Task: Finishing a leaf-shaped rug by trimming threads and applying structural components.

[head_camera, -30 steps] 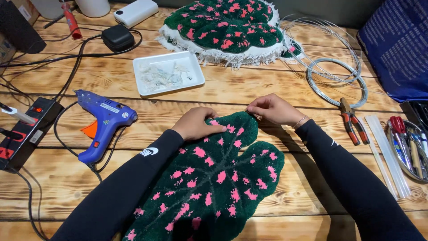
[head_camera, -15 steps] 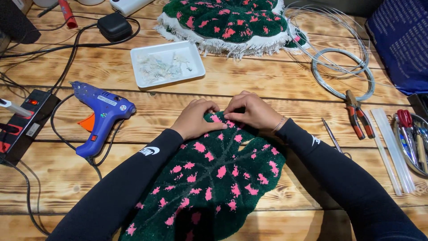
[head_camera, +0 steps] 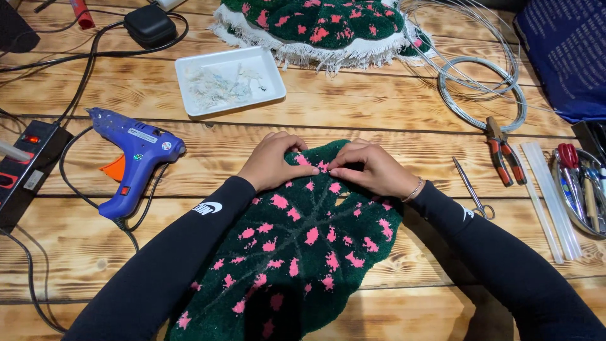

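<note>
A dark green tufted rug (head_camera: 297, 252) shaped like a leaf, with pink spots, lies on the wooden table (head_camera: 379, 107) in front of me. My left hand (head_camera: 273, 161) pinches its far edge on the left. My right hand (head_camera: 372, 167) pinches the same edge just to the right, fingertips almost meeting the left hand's. Both arms wear black sleeves.
A blue glue gun (head_camera: 129, 158) lies to the left by a black power strip (head_camera: 25, 164). A white tray (head_camera: 228, 80) and a second fringed green rug (head_camera: 322, 25) sit beyond. Wire coils (head_camera: 483, 95), pliers (head_camera: 502, 151), small scissors (head_camera: 470, 189), glue sticks (head_camera: 546, 196) lie right.
My right hand has slid left along the rug's far edge toward my left hand, and the two now pinch the edge close together. The view has moved nearer.
</note>
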